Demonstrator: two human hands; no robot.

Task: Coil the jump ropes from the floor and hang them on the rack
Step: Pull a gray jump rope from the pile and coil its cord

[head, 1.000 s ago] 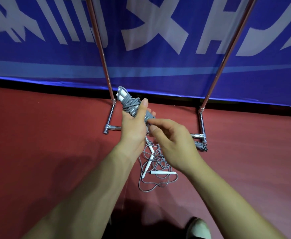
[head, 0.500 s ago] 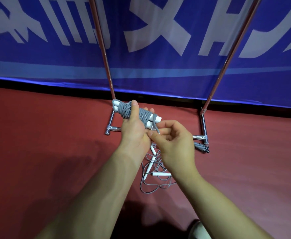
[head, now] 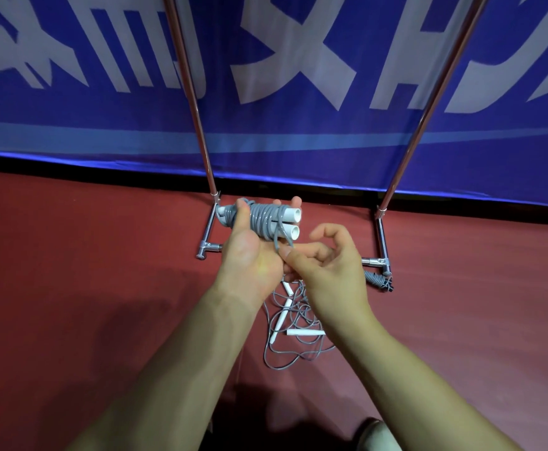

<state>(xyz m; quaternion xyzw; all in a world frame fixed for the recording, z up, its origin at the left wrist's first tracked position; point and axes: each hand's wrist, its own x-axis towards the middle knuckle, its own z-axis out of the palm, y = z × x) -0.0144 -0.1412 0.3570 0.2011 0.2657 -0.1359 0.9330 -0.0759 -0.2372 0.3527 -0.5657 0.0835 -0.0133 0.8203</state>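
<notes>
While a blue banner (head: 266,131) with large white characters fills the upper half, its top is cut off, so the lettering cannot be read. Below it runs a dull red floor (head: 71,271). The metal rack (head: 201,131) stands against the banner; only its two slanted poles and its feet show, the hanging bar being out of frame. Both bare forearms reach in from the bottom edge. The left hand (head: 249,255) is closed around a coiled jump rope (head: 266,219), grey cord wound round two white handles held side by side in front of the rack's left foot. The right hand (head: 327,265) pinches the loose end of that cord between thumb and forefinger, other fingers curled loosely. Under the hands, loose jump ropes (head: 298,333) lie tangled on the floor, partly hidden. A small coiled grey bundle (head: 378,281) beside the right foot is hard to make out.
</notes>
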